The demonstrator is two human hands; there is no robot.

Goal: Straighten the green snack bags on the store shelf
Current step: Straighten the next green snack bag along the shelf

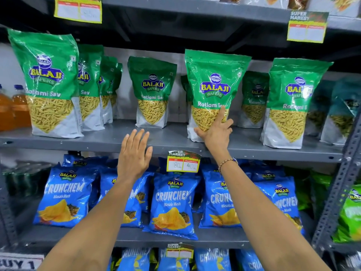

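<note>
Several green Balaji Ratlami Sev bags stand on the grey shelf (170, 138). The front middle-right green bag (214, 83) stands upright near the shelf's front edge. My right hand (217, 132) rests flat on its lower front, fingers spread, index finger pointing up. A smaller-looking green bag (152, 90) stands farther back, left of it. My left hand (134, 155) hovers open below that bag, at the shelf's front edge, touching nothing. A row of green bags (46, 83) lines the left, and another green bag (291, 102) stands at the right.
Blue Crunchem bags (172, 204) fill the shelf below. A yellow price tag (183, 162) hangs on the shelf edge between my arms. Orange bottles (13, 108) stand far left. A perforated metal upright (340, 177) rises at the right, with light green bags (349, 216) beyond.
</note>
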